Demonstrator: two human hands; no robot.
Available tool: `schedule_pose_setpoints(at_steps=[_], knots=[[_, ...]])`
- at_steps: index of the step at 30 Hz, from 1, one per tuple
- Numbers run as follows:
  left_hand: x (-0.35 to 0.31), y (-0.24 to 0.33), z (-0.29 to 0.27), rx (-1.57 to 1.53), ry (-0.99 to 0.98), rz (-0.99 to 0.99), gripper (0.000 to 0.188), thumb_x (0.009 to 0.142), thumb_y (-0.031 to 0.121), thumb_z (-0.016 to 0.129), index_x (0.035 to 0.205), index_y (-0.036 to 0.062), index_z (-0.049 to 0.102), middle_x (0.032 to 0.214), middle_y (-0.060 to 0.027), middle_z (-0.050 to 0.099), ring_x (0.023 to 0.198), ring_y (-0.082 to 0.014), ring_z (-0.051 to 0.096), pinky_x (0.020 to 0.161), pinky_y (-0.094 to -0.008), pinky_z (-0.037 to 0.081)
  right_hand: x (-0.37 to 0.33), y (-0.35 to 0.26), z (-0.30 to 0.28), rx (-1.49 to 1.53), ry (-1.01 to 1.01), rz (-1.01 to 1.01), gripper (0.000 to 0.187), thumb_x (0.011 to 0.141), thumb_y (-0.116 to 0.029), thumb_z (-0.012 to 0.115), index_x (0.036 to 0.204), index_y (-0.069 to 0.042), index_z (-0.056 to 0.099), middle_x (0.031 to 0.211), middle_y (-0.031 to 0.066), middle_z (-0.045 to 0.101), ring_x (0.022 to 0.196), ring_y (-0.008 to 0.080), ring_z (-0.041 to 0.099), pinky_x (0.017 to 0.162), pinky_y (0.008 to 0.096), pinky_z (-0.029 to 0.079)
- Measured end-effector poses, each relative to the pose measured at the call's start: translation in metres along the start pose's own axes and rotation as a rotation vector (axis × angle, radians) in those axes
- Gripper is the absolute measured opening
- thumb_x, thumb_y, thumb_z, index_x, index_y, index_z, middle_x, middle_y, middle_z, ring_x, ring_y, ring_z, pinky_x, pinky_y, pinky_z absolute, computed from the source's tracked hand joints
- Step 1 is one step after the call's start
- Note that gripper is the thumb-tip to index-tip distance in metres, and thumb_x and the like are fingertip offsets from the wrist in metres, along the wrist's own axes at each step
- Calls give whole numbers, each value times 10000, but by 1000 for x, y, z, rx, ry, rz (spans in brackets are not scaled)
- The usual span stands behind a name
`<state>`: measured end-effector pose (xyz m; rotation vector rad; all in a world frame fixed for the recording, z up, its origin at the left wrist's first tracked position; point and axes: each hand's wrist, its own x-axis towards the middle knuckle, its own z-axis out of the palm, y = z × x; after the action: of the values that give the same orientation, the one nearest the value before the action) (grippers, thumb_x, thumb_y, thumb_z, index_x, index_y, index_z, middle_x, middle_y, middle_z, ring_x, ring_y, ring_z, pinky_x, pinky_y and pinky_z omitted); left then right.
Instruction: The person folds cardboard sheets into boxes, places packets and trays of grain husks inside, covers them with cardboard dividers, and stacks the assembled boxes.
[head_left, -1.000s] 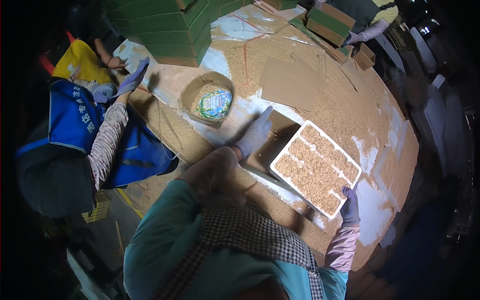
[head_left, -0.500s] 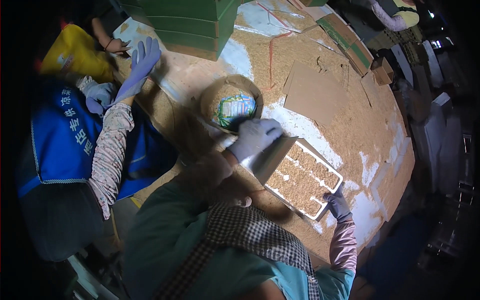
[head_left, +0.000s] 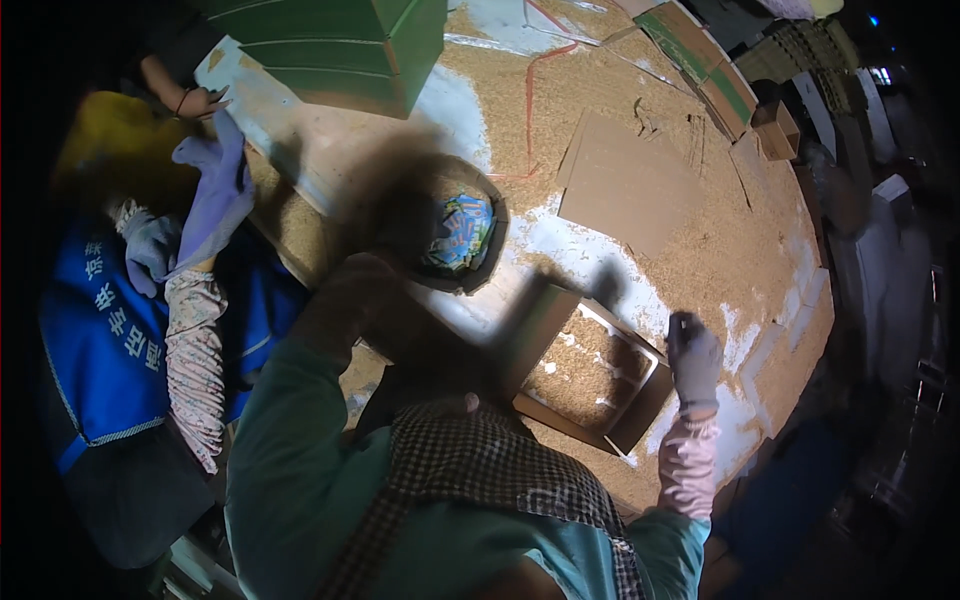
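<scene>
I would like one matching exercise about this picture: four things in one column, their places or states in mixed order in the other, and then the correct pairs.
Things
1. White tray
2. Round container
3. Cardboard sheet
4. Right hand

Places or states
a. Holding blue and green packets
b. Gloved, to the right of the open box
c. Down inside the open box, with straw-coloured loose material in it
d. Lying flat, plain brown

Pairs: 1-c, 2-a, 3-d, 4-b

The open box (head_left: 645, 414) is formed of matt cardboard; rough, flaky filling (head_left: 573, 380) and glossy, plastic-looking packets (head_left: 466, 232) are seen.
</scene>
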<state>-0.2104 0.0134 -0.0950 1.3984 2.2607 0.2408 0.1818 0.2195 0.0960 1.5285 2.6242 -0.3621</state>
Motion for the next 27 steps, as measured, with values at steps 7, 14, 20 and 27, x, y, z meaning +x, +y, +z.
schedule_pose_setpoints(at_steps=[7,14,20,27], knots=[[-12,-69,71,-611,240,-120,250,938,259,581,1075,101,718,1018,-155,709,892,-318,678,825,-444,540,182,11,141,-339,-52,-285,1226,590,-330,917,1588,-196,218,1571,231,308,1447,441,281,1144,574,276],[-23,4,-15,-158,55,-134,226,891,299,593,1014,145,703,1115,-137,702,1010,-349,673,861,-462,525,190,57,132,-254,77,-546,608,929,-351,645,1474,-149,469,1414,251,519,1286,399,517,1071,469,417],[-24,37,-21,85,48,-266,294,892,363,597,1029,143,736,1093,-143,716,1048,-340,675,876,-455,533,78,17,9,327,404,-466,347,1000,-178,563,1318,-55,625,1289,209,634,1129,324,649,981,366,504],[-38,42,-64,3,66,-166,289,886,347,579,993,163,775,1073,-144,721,1003,-314,693,873,-413,532,-91,97,-22,1071,424,-14,316,1058,-191,522,1279,26,587,1076,34,624,929,106,538,823,255,447]])
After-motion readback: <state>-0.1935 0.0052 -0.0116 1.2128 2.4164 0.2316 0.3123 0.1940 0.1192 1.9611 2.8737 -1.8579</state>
